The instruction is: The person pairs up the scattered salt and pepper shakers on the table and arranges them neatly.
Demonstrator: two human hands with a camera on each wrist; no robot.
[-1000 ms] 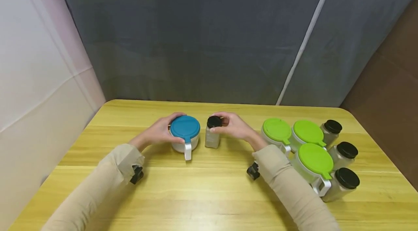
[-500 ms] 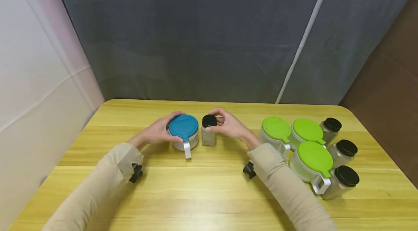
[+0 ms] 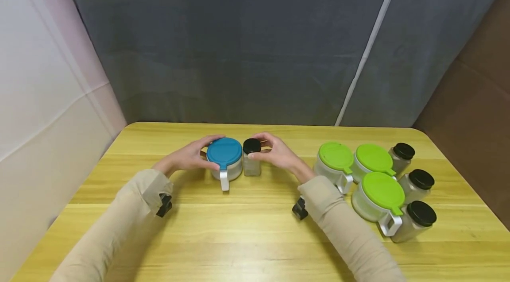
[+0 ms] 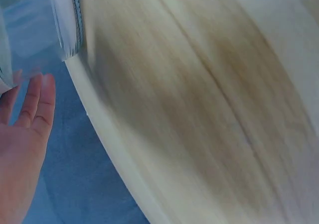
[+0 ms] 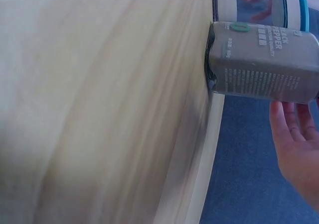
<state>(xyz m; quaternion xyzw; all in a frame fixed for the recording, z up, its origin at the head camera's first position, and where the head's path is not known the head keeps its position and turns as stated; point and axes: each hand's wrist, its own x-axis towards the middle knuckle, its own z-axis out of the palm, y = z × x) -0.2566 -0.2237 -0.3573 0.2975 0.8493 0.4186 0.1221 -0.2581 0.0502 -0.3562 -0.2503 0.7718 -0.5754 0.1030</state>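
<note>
In the head view, a white-handled seasoning jar with a blue lid (image 3: 224,151) stands on the table. My left hand (image 3: 185,156) holds it from the left, thumb near the handle and fingers behind. Just right of it a black-capped pepper shaker (image 3: 252,167) stands upright, pinched near its cap by my right hand (image 3: 280,156). "Black pepper" is printed on the shaker (image 5: 264,62) in the right wrist view, its base at the tabletop. Only part of the clear jar (image 4: 65,22) shows in the left wrist view, beside my fingers (image 4: 42,102).
Three green-lidded jars (image 3: 334,156) with white handles cluster on the right side of the wooden table (image 3: 239,237). Three more black-capped shakers (image 3: 421,213) stand in a column just right of them. A dark curtain (image 3: 239,52) hangs behind the table's far edge.
My right hand has brought the pepper shaker leftward, narrowing the gap to the blue-lidded jar. The left hand stays around its jar, which has turned slightly.
</note>
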